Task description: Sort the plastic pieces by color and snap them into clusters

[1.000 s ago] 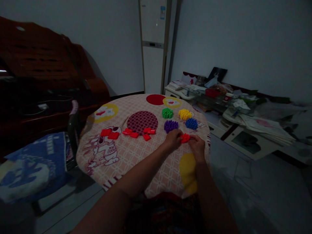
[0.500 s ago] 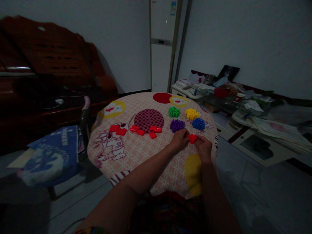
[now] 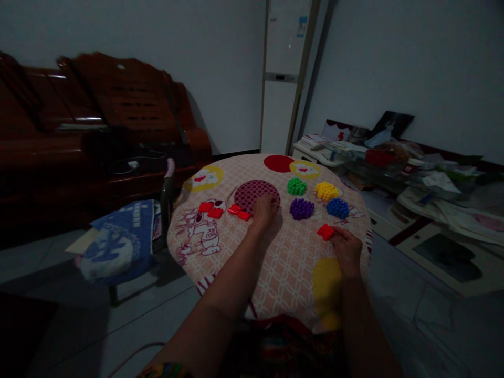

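Note:
My right hand, at the table's right side, pinches a small cluster of red plastic blocks between thumb and fingertips. My left hand is at the front edge of the maroon dotted circle on the cloth. Its fingers curl downward, and what they grip is hidden behind the hand. Just left of it lie loose red blocks, with another pair of red blocks farther left. Between and beyond the hands stand clusters of purple pegs, blue pegs, green pegs and yellow pegs.
A patterned cloth covers the round table. On the left, a chair holds a blue printed bag. A wooden sofa stands behind it. To the right is a cluttered low cabinet, and a tall white unit stands at the back.
My left hand has let go of the red cluster and moved left to the loose red blocks, covering some. My right hand keeps hold of the cluster. The view has turned left.

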`<state>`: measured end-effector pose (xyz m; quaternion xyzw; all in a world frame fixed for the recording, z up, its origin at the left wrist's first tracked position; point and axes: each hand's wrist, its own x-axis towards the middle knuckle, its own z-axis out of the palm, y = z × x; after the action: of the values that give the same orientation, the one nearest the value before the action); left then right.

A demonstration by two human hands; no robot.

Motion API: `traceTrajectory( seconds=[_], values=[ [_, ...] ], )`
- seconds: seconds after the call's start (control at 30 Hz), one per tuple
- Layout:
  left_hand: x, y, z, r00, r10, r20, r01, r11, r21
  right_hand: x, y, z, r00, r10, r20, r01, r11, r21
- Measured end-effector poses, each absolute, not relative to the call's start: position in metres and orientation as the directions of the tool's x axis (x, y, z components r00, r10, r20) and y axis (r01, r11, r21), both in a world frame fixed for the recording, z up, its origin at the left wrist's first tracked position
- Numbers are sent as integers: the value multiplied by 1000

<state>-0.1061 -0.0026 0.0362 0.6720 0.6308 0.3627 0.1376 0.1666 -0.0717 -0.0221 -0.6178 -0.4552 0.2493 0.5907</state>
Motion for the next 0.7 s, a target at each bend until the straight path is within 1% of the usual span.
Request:
traceTrajectory(
  seconds=[0.07,0.2,0.27,0.43,0.5,0.53,0.63,0.7],
  values=[
    [-117,-1,36,-54,969,241,794,-105,599,166,-72,-21,458,859,230,271,111,-956],
    [-129,2,34,4,989,145,827,-85,556,164,-74,-17,469,861,196,221,100,-970],
    [-131,2,34,8,992,125,839,-74,539,164,-74,-17,471,861,192,214,100,-972],
    [-137,1,37,-35,995,93,877,-14,480,169,-71,-23,453,862,228,288,101,-952],
    [-142,0,39,-60,992,107,869,0,494,170,-70,-26,462,856,233,295,100,-950],
    [-146,-1,41,-92,986,141,861,8,508,170,-70,-26,465,855,230,289,98,-952],
    [-166,-3,43,-265,927,265,843,90,530,168,-70,-23,468,858,211,253,99,-963],
    [-184,-4,41,-362,895,259,824,177,538,165,-72,-20,467,861,203,232,102,-967]
  ],
)
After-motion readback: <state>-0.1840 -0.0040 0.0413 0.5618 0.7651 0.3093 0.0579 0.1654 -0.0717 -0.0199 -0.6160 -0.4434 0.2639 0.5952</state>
